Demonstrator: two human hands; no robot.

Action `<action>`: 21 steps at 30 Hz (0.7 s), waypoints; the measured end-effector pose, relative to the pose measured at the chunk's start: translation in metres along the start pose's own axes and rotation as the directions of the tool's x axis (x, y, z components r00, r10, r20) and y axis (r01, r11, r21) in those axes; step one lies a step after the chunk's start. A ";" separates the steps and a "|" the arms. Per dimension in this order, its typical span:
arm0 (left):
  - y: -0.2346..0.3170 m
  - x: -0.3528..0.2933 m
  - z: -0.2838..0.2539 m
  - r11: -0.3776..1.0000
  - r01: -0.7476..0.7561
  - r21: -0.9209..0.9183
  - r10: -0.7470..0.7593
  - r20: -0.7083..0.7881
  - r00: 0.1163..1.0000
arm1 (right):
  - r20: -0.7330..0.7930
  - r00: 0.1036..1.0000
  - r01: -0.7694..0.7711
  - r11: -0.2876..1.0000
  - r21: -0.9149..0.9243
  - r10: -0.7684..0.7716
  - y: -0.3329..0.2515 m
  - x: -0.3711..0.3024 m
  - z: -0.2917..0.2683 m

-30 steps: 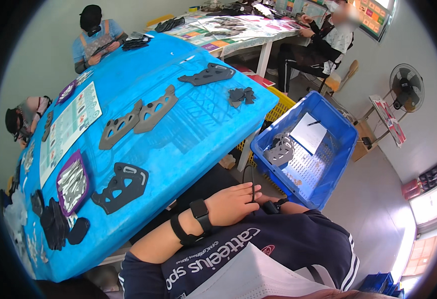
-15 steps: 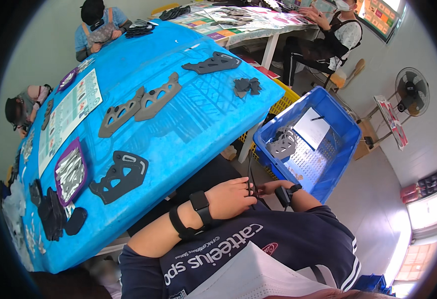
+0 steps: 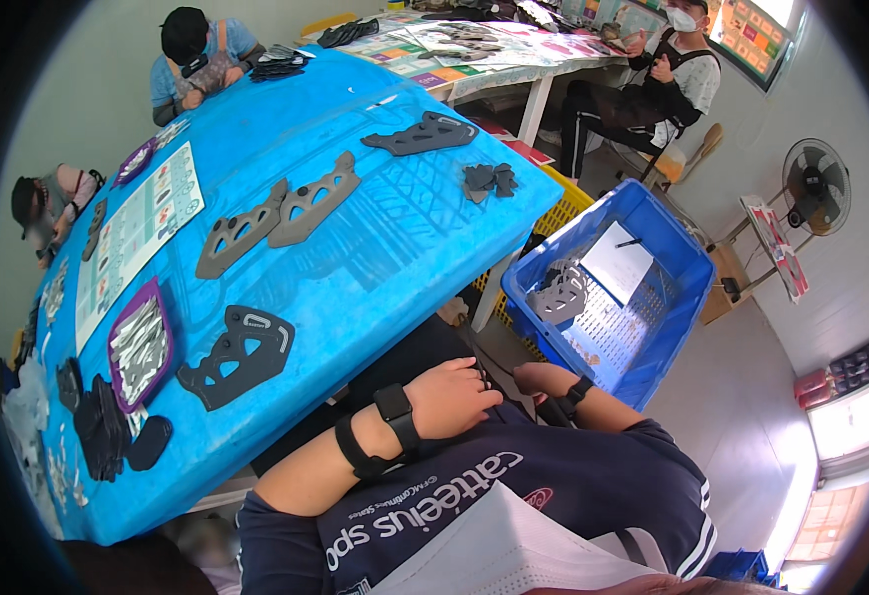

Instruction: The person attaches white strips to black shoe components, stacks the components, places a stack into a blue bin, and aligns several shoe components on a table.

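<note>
Close in front of my body, above my lap, my left hand is closed with its fingers curled inward. A thin dark thing shows at its fingertips, too small to name. My right hand is bent toward it, a short gap away, with its fingers curled and mostly hidden; what they hold, if anything, does not show. On the blue-covered table beside my left arm lies a dark grey cut-out panel with triangular openings. Two brownish-grey panels of a similar kind lie farther in, overlapping end to end.
A blue plastic crate stands at my right, holding grey panels and a white sheet. Purple trays, a printed sheet and small dark pieces lie on the table. Several people sit around; a fan stands far right.
My hands have drawn slightly apart, the left one shifting left and the right wrist turning. At the far right, a seated person has lowered one hand toward the chest.
</note>
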State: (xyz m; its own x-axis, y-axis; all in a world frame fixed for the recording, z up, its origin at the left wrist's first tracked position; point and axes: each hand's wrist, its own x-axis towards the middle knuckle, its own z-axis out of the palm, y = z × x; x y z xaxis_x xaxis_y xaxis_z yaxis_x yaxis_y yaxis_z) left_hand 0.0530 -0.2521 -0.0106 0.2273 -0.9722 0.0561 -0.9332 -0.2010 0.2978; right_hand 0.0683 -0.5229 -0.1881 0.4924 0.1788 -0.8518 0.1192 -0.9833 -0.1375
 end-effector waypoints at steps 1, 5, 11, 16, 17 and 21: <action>0.000 -0.001 -0.001 0.999 0.027 -0.031 -0.025 0.043 0.999 | -0.024 1.000 -0.009 0.998 0.057 0.011 -0.001 0.008 0.003; -0.003 -0.007 -0.006 0.989 0.122 -0.085 -0.111 0.124 0.986 | -0.084 0.995 -0.031 0.979 0.200 0.048 -0.002 0.017 0.008; -0.010 -0.031 -0.018 0.980 0.160 -0.116 -0.159 0.018 0.987 | -0.274 0.961 0.041 0.999 -0.003 -0.040 -0.006 -0.016 -0.032; -0.007 -0.065 -0.046 0.943 0.236 -0.235 -0.261 -0.081 0.962 | -0.807 0.506 0.247 0.947 -0.204 -0.305 -0.013 -0.118 -0.119; -0.004 -0.074 -0.055 0.938 0.239 -0.251 -0.281 -0.146 0.949 | -0.887 0.412 0.255 0.961 -0.109 -0.209 -0.016 -0.148 -0.132; 0.016 -0.119 -0.085 0.915 0.315 -0.253 -0.396 -0.399 0.827 | -0.964 -0.213 0.306 0.926 -0.223 -0.161 -0.040 -0.260 -0.161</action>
State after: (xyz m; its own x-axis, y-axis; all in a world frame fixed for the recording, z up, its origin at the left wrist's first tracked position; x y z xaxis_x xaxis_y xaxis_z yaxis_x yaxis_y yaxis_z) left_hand 0.0352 -0.1296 0.0684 0.6683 -0.6768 0.3088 -0.7114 -0.4600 0.5314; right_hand 0.0745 -0.5247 0.1201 0.7065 0.1530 0.6910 0.4529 -0.8480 -0.2752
